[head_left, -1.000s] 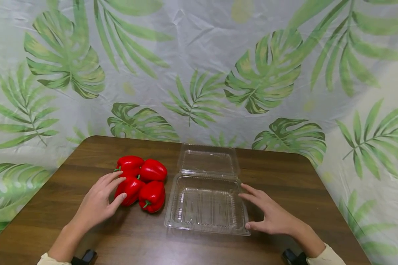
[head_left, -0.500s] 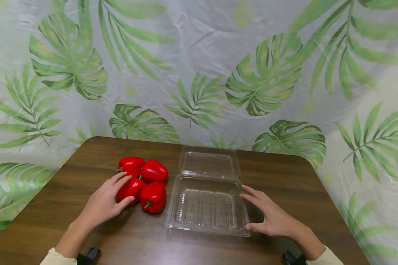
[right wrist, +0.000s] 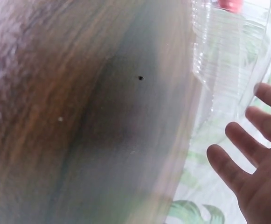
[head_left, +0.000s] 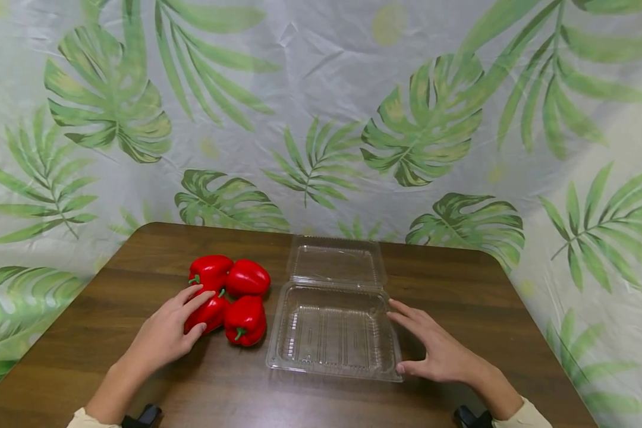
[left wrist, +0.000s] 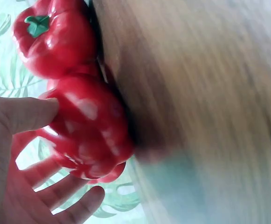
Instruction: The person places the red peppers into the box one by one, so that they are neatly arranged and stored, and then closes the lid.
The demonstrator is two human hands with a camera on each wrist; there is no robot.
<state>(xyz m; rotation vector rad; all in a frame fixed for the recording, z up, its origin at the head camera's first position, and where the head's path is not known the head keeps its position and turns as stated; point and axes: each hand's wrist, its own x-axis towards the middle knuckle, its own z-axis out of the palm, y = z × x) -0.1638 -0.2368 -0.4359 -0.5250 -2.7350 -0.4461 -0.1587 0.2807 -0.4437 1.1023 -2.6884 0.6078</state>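
Several red bell peppers with green stems cluster left of centre on the table. My left hand (head_left: 166,330) holds the near-left bell pepper (left wrist: 91,126), thumb on its near side and fingers over its far side. Beside it sits the near-right bell pepper (head_left: 245,321), with two more bell peppers (head_left: 248,277) behind. A clear plastic clamshell container (head_left: 331,368) lies unfolded to their right, its lid (head_left: 334,261) flat toward the back. My right hand (head_left: 441,348) rests at the container's right edge, fingers spread and fairly straight; thumb and fingertips appear to touch the rim.
The brown wooden table (head_left: 331,404) has rounded far corners. Right behind it hangs a pale cloth (head_left: 321,89) printed with green leaves. A dark band device (head_left: 144,416) shows below my left wrist, another dark device (head_left: 471,416) below my right.
My left hand has moved right onto the near-left bell pepper, and its thumb has drawn in against it. The right hand stays at the container's edge.
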